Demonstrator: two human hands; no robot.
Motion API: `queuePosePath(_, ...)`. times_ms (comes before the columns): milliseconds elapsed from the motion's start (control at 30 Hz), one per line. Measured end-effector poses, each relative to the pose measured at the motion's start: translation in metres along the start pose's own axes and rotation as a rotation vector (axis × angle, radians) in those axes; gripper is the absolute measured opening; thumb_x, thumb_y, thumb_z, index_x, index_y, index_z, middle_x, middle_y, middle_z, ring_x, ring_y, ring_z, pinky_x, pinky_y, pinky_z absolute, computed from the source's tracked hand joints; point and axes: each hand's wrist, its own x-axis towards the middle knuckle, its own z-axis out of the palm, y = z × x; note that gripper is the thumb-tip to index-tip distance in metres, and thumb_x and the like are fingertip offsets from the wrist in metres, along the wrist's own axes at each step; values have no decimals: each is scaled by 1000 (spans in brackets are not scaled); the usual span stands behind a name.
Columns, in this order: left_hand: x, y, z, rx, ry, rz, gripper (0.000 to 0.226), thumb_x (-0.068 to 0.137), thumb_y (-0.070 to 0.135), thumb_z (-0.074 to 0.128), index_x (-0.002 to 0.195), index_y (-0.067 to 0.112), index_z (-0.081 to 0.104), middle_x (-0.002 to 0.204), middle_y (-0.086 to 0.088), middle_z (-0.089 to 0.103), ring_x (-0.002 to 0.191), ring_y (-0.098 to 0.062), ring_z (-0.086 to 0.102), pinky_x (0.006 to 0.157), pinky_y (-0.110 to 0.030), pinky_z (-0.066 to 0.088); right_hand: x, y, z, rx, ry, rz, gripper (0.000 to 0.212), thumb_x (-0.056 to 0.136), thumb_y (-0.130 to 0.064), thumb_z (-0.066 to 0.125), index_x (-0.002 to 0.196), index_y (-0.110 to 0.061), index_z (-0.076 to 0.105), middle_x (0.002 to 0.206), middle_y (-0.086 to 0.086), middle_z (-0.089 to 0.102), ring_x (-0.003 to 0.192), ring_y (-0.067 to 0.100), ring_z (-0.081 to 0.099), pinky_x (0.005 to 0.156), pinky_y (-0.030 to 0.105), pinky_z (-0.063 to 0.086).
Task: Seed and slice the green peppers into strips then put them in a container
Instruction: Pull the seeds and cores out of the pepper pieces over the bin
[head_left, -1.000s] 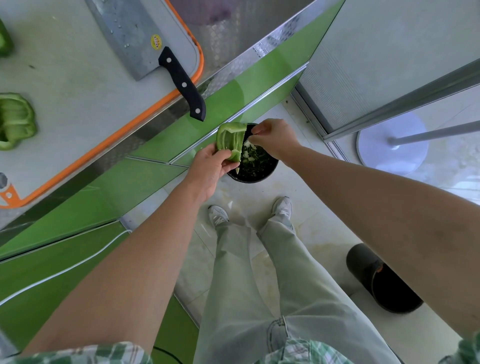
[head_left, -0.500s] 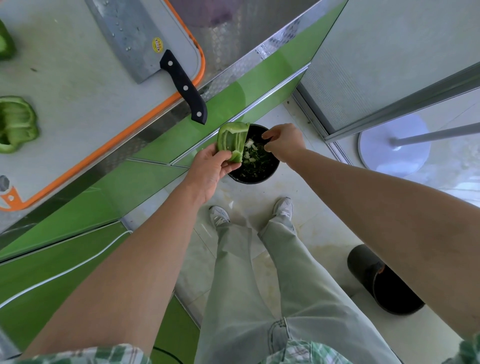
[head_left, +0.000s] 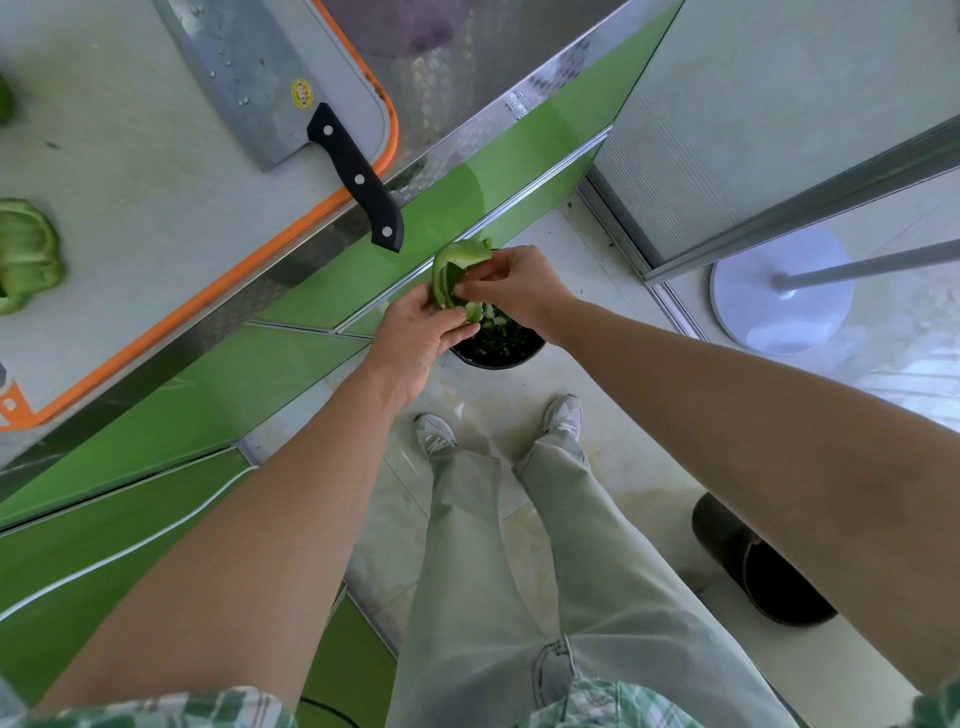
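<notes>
My left hand (head_left: 415, 332) grips a halved green pepper (head_left: 452, 265) over a black bin (head_left: 498, 348) on the floor. The fingertips of my right hand (head_left: 511, 286) reach into the pepper's hollow and pinch at its inside. The bin holds dark scraps and pale pepper bits. Another pepper half (head_left: 26, 254) lies cut side up at the left of the white, orange-rimmed cutting board (head_left: 130, 171). A cleaver (head_left: 270, 98) with a black handle rests on the board, its handle sticking out over the counter edge.
A green counter front (head_left: 208, 395) runs diagonally below the board. My legs and shoes stand on the pale floor beside the bin. A second dark bin (head_left: 763, 566) sits at lower right, and a white round stand base (head_left: 779, 291) at right. A green piece (head_left: 5, 104) shows at the far left edge.
My right hand had drawn back over the bin and has now returned to the pepper's inside. My left hand has tilted the pepper more on edge.
</notes>
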Motion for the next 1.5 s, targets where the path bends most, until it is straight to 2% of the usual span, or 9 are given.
queuePosePath(367,-9,-1,4,170,-58,74,25,92,-11,55,102,9,65,99,-7,67,100,-22,65,88,-32,57,3,2,2,-72,0,95,34,75,-29,79,101,-9,71,98,5,70,89,18,63,70,25,49)
queuePosePath(567,-14,-2,5,155,-72,58,29,90,-12,57,105,12,64,107,-5,67,109,-23,63,95,-35,54,-4,3,2,-2,-107,131,29,80,-27,75,103,-10,68,92,2,66,77,15,54,72,28,42)
queuePosePath(767,-11,0,4,84,19,-68,25,96,18,58,114,2,53,111,-18,66,103,-28,67,94,-45,55,-15,1,1,-230,-221,-32,4,86,-15,65,84,-12,64,80,0,62,71,11,53,67,22,42)
queuePosePath(833,-9,-1,5,112,60,-80,38,94,29,63,118,2,51,118,-20,64,102,-29,69,91,-45,56,-16,1,2,-315,-255,-79,10,85,-15,63,75,-14,61,76,0,60,69,14,53,68,25,46)
queuePosePath(1000,-7,-7,5,262,109,12,26,104,26,44,125,13,51,122,-10,63,105,-23,65,82,-29,56,-15,-2,-1,-403,-248,-152,28,89,-22,57,61,-22,49,66,-2,49,65,16,45,59,25,37)
queuePosePath(1133,-5,-5,5,325,159,84,24,105,20,43,125,16,55,95,8,61,69,8,58,62,-12,48,-13,3,-6,-193,-195,-81,15,90,-22,54,75,-20,55,77,-1,55,74,14,54,70,26,44)
queuePosePath(1200,-4,-5,4,297,172,97,21,104,16,44,121,14,58,87,9,61,57,10,54,58,-15,46,-10,7,-9,-16,-64,-13,15,90,-22,54,75,-22,53,74,-2,55,72,15,55,67,25,45)
queuePosePath(1333,-3,-4,2,200,157,70,22,101,5,47,122,3,53,103,-10,66,85,-14,66,68,-25,56,-1,22,-16,-36,152,112,30,87,-28,67,67,-18,47,60,-3,52,50,8,46,48,19,39)
queuePosePath(1500,-2,-4,7,79,166,65,31,96,-7,50,123,7,43,121,-15,61,105,-28,66,79,-32,59,4,29,-15,-119,170,159,17,80,-18,74,75,-17,58,73,-3,58,64,11,54,57,25,47)
